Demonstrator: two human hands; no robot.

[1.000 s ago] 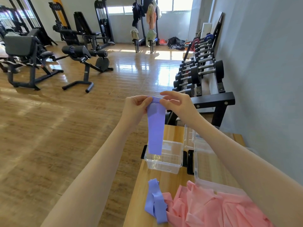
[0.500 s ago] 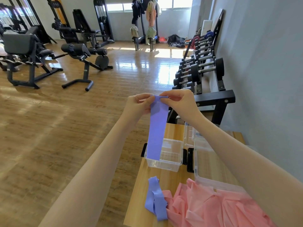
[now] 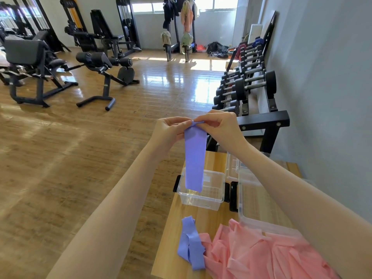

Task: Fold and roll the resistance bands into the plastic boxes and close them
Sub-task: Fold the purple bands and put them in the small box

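A folded purple resistance band (image 3: pixel 195 158) hangs straight down in the air. My left hand (image 3: pixel 169 131) and my right hand (image 3: pixel 220 125) both pinch its top edge, fingertips close together. Its lower end dangles over a small clear plastic box (image 3: pixel 213 195) with black latches, open on the wooden table (image 3: pixel 213 164). A second purple band (image 3: pixel 190 246) lies crumpled near the table's front, beside a heap of pink bands (image 3: pixel 261 256). A larger clear box (image 3: pixel 259 208) stands to the right, partly behind my right forearm.
A black dumbbell rack (image 3: pixel 251 91) runs along the grey wall just beyond the table. Weight benches (image 3: pixel 100 67) and machines stand across the wooden floor at left. The table's left edge drops to the floor.
Both hands have drawn closer together at the band's top edge, which now looks bunched or turned over between the fingertips. The band still hangs over the small box.
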